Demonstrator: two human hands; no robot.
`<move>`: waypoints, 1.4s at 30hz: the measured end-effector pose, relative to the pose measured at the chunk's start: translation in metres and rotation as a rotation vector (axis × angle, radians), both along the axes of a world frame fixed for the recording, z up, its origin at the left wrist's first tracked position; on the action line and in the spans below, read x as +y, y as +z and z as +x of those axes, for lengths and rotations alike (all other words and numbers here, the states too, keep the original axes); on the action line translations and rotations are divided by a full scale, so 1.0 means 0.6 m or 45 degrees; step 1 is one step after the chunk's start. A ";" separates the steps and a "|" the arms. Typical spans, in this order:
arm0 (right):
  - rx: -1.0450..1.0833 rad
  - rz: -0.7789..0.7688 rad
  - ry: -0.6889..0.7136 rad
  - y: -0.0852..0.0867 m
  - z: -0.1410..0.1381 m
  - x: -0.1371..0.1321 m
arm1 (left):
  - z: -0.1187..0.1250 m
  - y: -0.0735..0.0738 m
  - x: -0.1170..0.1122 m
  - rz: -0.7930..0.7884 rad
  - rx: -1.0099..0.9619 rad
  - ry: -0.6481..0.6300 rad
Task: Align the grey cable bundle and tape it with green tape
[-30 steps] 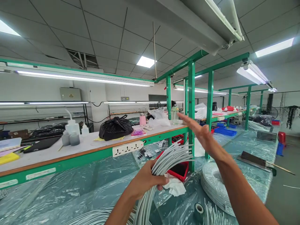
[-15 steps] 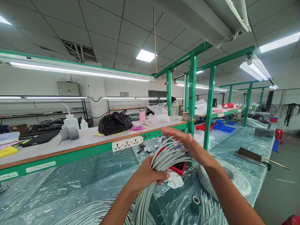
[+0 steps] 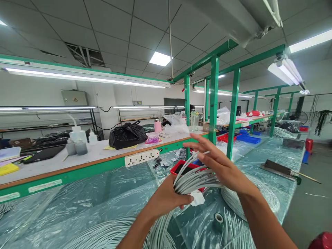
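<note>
Two bare forearms, no sleeves, left hand [image 3: 166, 199], right hand [image 3: 220, 166], no gloves

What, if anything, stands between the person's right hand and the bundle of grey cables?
Nothing visible. The right hand already lies against the free ends of the grey cable bundle, while the left hand grips the bundle just below.

Factory assembly floor: green-framed workbenches [image 3: 77, 173], strip lights [image 3: 85, 77], cable coils [image 3: 259, 197].

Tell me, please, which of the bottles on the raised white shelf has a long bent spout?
The tall white squeeze bottle at the shelf's left end, behind two small grey-filled bottles; the pink bottle and clear bottle farther right lack spouts.
</note>
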State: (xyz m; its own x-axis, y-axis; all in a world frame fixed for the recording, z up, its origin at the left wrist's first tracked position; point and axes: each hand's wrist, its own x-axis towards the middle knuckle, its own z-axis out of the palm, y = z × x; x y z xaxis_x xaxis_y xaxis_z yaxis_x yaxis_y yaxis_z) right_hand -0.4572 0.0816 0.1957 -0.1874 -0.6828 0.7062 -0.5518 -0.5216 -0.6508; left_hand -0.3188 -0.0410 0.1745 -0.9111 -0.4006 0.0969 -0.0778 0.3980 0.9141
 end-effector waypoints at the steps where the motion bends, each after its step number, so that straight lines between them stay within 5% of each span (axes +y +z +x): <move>1: 0.124 0.107 -0.057 0.012 0.000 0.004 | 0.000 0.001 0.002 -0.010 -0.012 0.001; 8: 0.590 0.367 0.029 0.036 0.000 0.002 | 0.000 0.005 0.004 -0.057 0.015 -0.028; 11: 0.383 0.404 -0.009 0.032 -0.016 0.008 | 0.001 0.003 -0.002 -0.045 0.029 -0.052; 17: -0.366 -0.502 -0.115 -0.018 -0.053 0.016 | 0.001 -0.001 -0.014 -0.019 0.051 0.014; 19: -0.417 -0.577 -0.128 -0.037 -0.030 0.001 | -0.006 0.000 -0.010 -0.034 0.060 -0.012; 24: -0.110 -0.034 -0.040 -0.036 0.017 -0.026 | -0.016 0.001 -0.006 -0.062 0.065 -0.011; 33: 0.245 0.363 0.161 0.006 -0.005 -0.001 | -0.008 0.003 -0.007 -0.044 0.066 0.003; 39: 0.123 0.084 0.208 -0.002 -0.018 -0.008 | -0.016 0.005 -0.004 -0.028 0.115 -0.047; 42: -0.428 -0.424 0.119 -0.048 -0.023 -0.027 | -0.019 0.002 -0.011 0.009 0.147 -0.004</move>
State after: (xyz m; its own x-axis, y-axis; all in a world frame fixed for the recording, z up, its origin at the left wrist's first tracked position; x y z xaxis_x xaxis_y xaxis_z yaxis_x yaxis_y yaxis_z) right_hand -0.4713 0.0655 0.1670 -0.3915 -0.4544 0.8001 -0.2802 -0.7694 -0.5741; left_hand -0.3301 -0.0475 0.1760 -0.8954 -0.3987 0.1982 0.0293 0.3913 0.9198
